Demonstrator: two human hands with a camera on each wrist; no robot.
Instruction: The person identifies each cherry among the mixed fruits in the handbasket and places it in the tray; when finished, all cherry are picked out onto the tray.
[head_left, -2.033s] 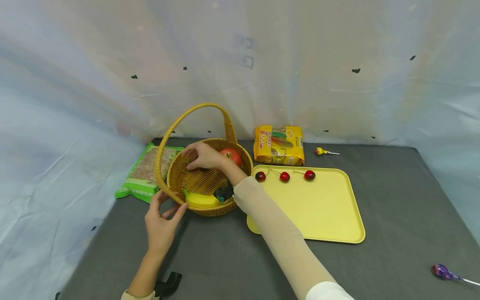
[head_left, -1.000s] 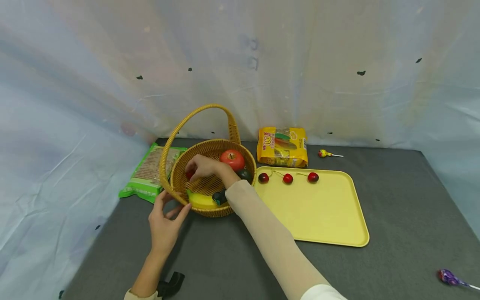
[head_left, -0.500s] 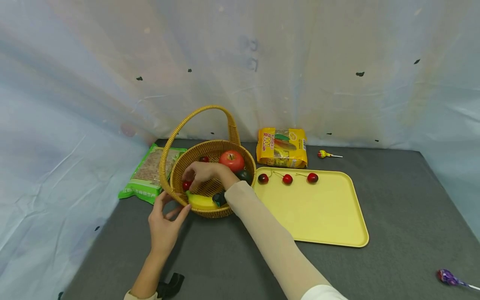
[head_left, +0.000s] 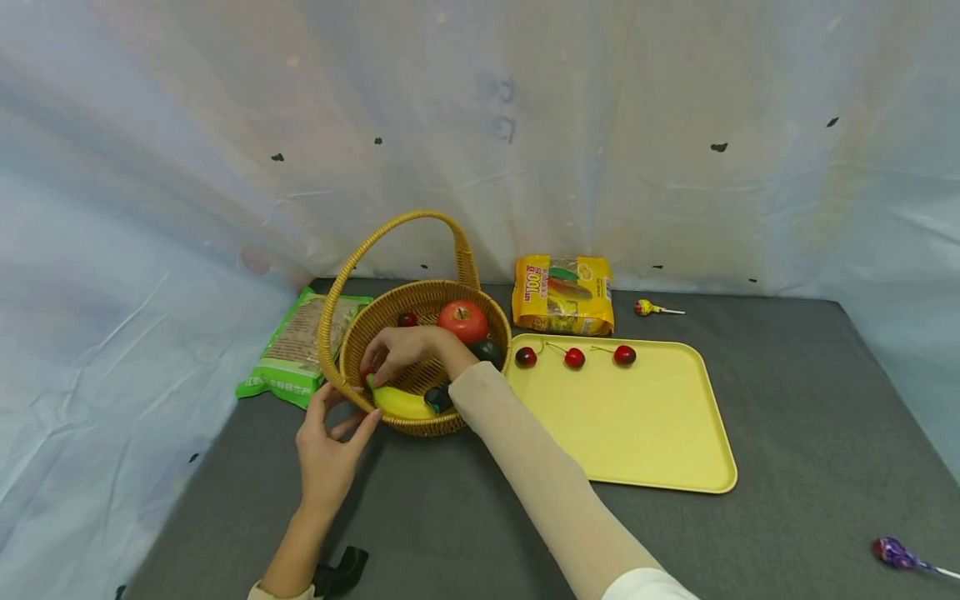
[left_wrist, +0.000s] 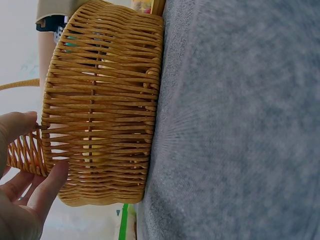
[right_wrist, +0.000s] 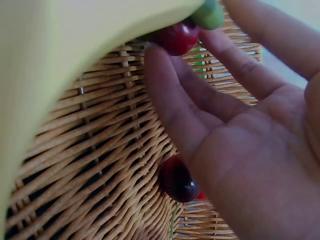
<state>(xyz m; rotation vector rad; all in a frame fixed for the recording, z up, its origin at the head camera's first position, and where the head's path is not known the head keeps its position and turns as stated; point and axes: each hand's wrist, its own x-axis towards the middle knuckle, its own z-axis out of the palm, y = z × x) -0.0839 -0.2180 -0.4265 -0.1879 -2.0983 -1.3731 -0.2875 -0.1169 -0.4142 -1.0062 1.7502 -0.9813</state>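
My left hand (head_left: 327, 454) grips the wicker basket (head_left: 427, 427) at the near base of its arched handle (head_left: 330, 333), thumb and fingers on either side in the left wrist view. Inside the basket, my right hand (head_left: 405, 350) pinches a red cherry (right_wrist: 179, 38) between its fingertips, right beside the banana's green stem end (right_wrist: 207, 15). The banana (head_left: 397, 402) lies along the near wall. Another dark cherry (head_left: 407, 320) lies by the far wall, partly covered by my hand in the right wrist view. A red apple (head_left: 462, 321) and a dark green fruit (head_left: 487, 352) sit at the right.
The yellow tray (head_left: 637, 433) right of the basket bears three cherries (head_left: 574, 358) along its far edge. Behind it stand a yellow packet (head_left: 564, 294) and a lollipop (head_left: 647, 307). A green bag (head_left: 292, 354) lies left; a purple lollipop (head_left: 892, 552) lies far right.
My right hand has moved from the basket's far left toward the banana stem, taking a cherry along. The cherry by the far wall has come into view. My left hand keeps its grip.
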